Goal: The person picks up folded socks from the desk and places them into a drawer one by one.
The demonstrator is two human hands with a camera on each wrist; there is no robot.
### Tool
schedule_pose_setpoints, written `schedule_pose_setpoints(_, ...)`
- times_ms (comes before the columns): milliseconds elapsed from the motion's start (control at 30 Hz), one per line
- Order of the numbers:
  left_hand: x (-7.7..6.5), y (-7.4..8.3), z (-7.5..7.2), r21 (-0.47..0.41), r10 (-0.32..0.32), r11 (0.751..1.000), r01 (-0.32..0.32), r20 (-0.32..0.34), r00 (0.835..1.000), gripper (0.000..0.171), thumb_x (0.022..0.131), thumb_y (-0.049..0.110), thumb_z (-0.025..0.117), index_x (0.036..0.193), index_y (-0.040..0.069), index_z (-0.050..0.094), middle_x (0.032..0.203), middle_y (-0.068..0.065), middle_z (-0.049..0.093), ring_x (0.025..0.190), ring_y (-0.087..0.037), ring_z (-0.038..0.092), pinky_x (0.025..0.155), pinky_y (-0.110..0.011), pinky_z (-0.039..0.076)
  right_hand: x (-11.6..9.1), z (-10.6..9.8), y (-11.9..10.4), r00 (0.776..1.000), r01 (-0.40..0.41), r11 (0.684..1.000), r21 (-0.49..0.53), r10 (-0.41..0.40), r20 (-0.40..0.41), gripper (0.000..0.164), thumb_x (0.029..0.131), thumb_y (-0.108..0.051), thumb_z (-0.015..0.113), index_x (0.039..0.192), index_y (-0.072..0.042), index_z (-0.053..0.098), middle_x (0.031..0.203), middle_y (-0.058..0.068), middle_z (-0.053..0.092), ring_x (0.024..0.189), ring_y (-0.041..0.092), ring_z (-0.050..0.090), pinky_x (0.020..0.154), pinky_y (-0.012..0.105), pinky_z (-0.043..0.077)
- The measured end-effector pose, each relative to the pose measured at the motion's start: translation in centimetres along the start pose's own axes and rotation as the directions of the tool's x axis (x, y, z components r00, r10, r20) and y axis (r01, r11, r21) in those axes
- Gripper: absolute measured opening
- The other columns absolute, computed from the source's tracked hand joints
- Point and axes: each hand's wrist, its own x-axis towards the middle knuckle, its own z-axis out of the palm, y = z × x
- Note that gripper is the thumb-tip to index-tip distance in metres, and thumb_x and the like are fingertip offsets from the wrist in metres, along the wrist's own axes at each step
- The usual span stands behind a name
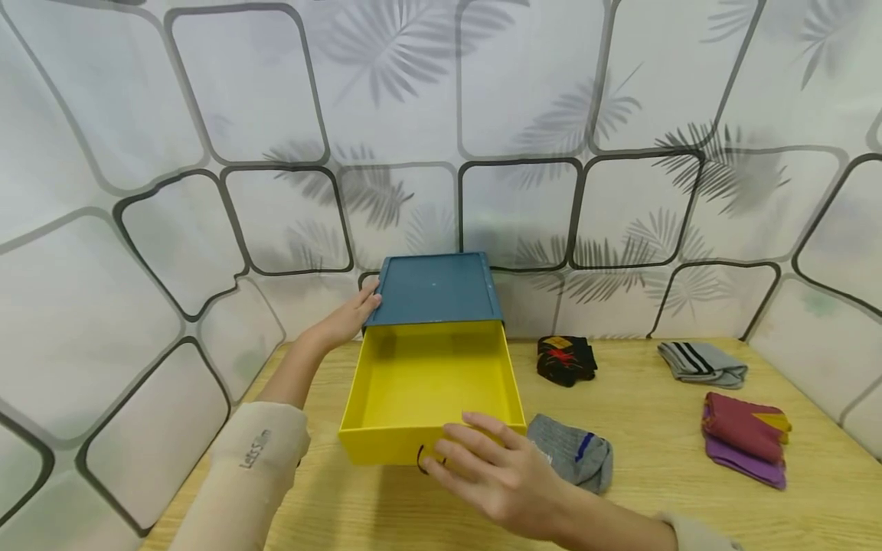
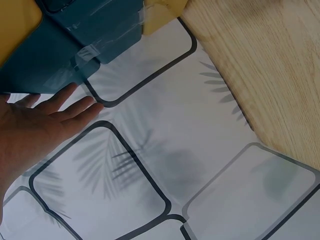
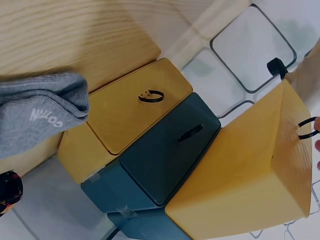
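Note:
A stacked drawer unit with a blue top [image 1: 441,289] stands against the patterned backdrop. Its top yellow drawer [image 1: 434,383] is pulled far out, with nothing inside. My left hand [image 1: 347,315] rests its extended fingers against the unit's left side. At the drawer's front, my right hand [image 1: 499,474] has its fingers spread beside the black loop handle [image 3: 307,128]; only fingertips show in the right wrist view. A grey sock [image 1: 572,451] with a blue mark lies partly behind that hand. Below the pulled drawer, the right wrist view shows a blue drawer [image 3: 170,150] and a yellow drawer [image 3: 135,107], both closed.
On the wooden table [image 1: 641,490] to the right lie a folded black patterned sock [image 1: 566,360], a light grey striped sock [image 1: 703,364] and a maroon and purple folded bundle [image 1: 746,436]. A leaf-print sheet [image 1: 517,207] rises behind and along both sides.

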Motion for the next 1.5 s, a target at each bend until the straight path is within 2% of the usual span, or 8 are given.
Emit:
schedule_pose_setpoints(467,-0.1,-0.2,0.1,-0.004,0.003,1.000,-0.003,0.003,1.000,0.056,0.104,0.030,0.017,0.147,0.004,-0.006,0.150,-0.019,-0.008,0.135,-0.036,-0.005,0.106,-0.053,0.004,0.2,-1.6,1.7,0.999,0.008,0.999,0.035,-0.007,-0.036,0.023,0.095,-0.021,0.050,0.097,-0.013,0.071,0.099,0.007,0.064,0.091,0.022,0.061,0.082,0.034,0.048)
schedule_pose_setpoints(600,-0.1,-0.3,0.1,-0.007,0.001,1.000,-0.001,0.007,1.000,0.055,0.104,0.029,0.017,0.147,0.004,-0.007,0.150,-0.019,-0.009,0.135,-0.036,-0.005,0.106,-0.053,0.004,-1.3,-2.4,4.5,0.979,-0.155,0.986,0.061,0.161,-0.121,0.022,0.093,-0.019,0.053,0.092,-0.008,0.072,0.095,0.011,0.065,0.085,0.028,0.060,0.076,0.038,0.048)
schedule_pose_setpoints(700,-0.1,-0.3,0.1,-0.010,0.001,1.000,-0.001,0.008,1.000,0.055,0.104,0.029,0.017,0.147,0.004,-0.008,0.150,-0.019,-0.010,0.135,-0.036,-0.006,0.106,-0.053,0.004,-4.4,-2.5,6.7,0.934,-0.347,0.933,0.095,0.352,-0.052,0.026,0.095,-0.021,0.051,0.093,-0.006,0.072,0.093,0.009,0.064,0.083,0.028,0.058,0.072,0.038,0.047)
schedule_pose_setpoints(867,-0.1,-0.3,0.1,-0.012,0.007,1.000,-0.007,0.007,1.000,0.055,0.104,0.029,0.017,0.147,0.004,-0.008,0.150,-0.020,-0.010,0.135,-0.037,-0.006,0.106,-0.053,0.004,-11.1,-1.7,8.3,0.799,-0.564,0.824,0.054,0.527,0.290,0.019,0.091,-0.026,0.058,0.096,-0.012,0.071,0.088,0.001,0.061,0.075,0.018,0.056,0.061,0.032,0.047)
schedule_pose_setpoints(1067,0.0,-0.1,0.1,-0.015,-0.001,1.000,0.001,0.011,1.000,0.055,0.103,0.030,0.017,0.147,0.006,-0.007,0.150,-0.019,-0.010,0.135,-0.036,-0.006,0.106,-0.053,0.004,-16.2,-0.7,7.0,0.520,-0.681,0.731,-0.035,0.517,0.679,0.024,0.075,-0.017,0.075,0.098,-0.015,0.071,0.086,-0.002,0.058,0.071,0.016,0.057,0.056,0.029,0.048)
schedule_pose_setpoints(1200,0.1,-0.1,0.1,-0.012,0.004,1.000,-0.004,0.011,1.000,0.056,0.103,0.030,0.017,0.147,0.005,-0.007,0.150,-0.018,-0.009,0.135,-0.036,-0.005,0.106,-0.053,0.004,-17.5,0.0,6.4,0.369,-0.738,0.668,-0.095,0.517,0.772,0.035,0.077,-0.024,0.074,0.110,-0.012,0.067,0.093,0.003,0.060,0.077,0.020,0.059,0.057,0.033,0.049)
schedule_pose_setpoints(1367,-0.1,-0.1,0.0,-0.011,0.002,1.000,-0.001,0.007,1.000,0.055,0.104,0.029,0.016,0.147,0.005,-0.007,0.150,-0.019,-0.009,0.135,-0.036,-0.005,0.106,-0.053,0.004,-18.1,0.7,5.9,0.262,-0.785,0.609,-0.110,0.488,0.833,0.035,0.077,-0.025,0.074,0.108,-0.010,0.066,0.091,0.003,0.060,0.077,0.021,0.059,0.058,0.036,0.048)
schedule_pose_setpoints(1500,-0.2,-0.1,0.0,-0.008,-0.002,1.000,0.002,0.013,1.000,0.055,0.104,0.030,0.016,0.147,0.005,-0.007,0.150,-0.019,-0.009,0.135,-0.036,-0.005,0.105,-0.053,0.004,-18.3,1.1,5.8,0.159,-0.850,0.510,-0.133,0.490,0.857,0.038,0.076,-0.024,0.075,0.108,-0.006,0.064,0.086,0.001,0.061,0.074,0.019,0.059,0.059,0.036,0.049)
